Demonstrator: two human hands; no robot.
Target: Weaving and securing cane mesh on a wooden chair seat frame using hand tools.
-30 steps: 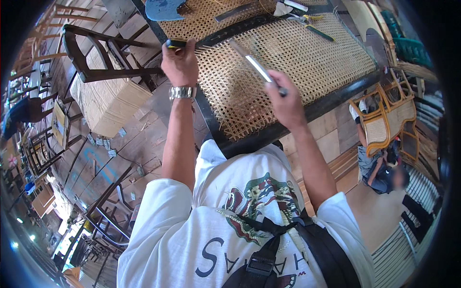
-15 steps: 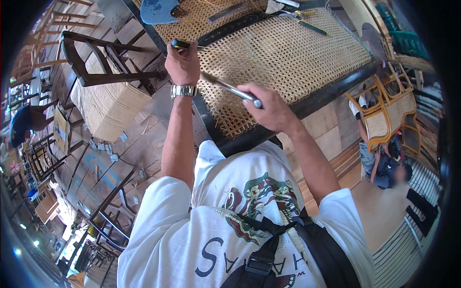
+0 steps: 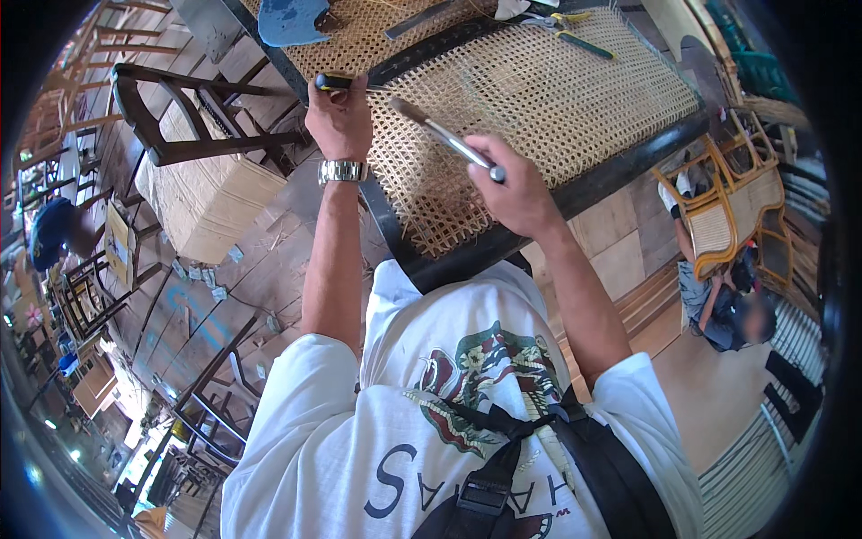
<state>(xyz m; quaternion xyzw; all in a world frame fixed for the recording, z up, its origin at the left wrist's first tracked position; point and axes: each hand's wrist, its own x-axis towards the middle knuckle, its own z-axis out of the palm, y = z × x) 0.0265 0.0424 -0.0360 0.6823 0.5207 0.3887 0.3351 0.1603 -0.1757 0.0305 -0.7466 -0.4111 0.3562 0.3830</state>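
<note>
My left hand [image 3: 339, 121], wearing a metal watch, is closed around the black-and-yellow handle of a screwdriver-like tool [image 3: 334, 82]. Its thin shaft points right over the woven cane panel [image 3: 530, 99]; the tip is hard to make out. Gripped in my right hand [image 3: 514, 189] is a silver metal bar [image 3: 452, 141], blunt and brown at its far end, possibly a hammer. That end hangs above the cane, to the right of my left hand and apart from it. A dark frame [image 3: 620, 166] borders the panel, and loose cane ends show at the near left corner.
Pliers [image 3: 575, 38] with green-and-yellow handles and a flat metal strip [image 3: 420, 20] lie on the cane. A blue piece [image 3: 292, 22] rests at the far left. Beside the work stand a dark chair frame [image 3: 193, 148] and a cardboard box [image 3: 211, 198]. Another person [image 3: 709, 305] sits at right near a chair [image 3: 718, 225].
My right hand has moved slightly right, and the bar's brown end has shifted up and right, away from my left hand. My left hand stays nearly in place with its tool.
</note>
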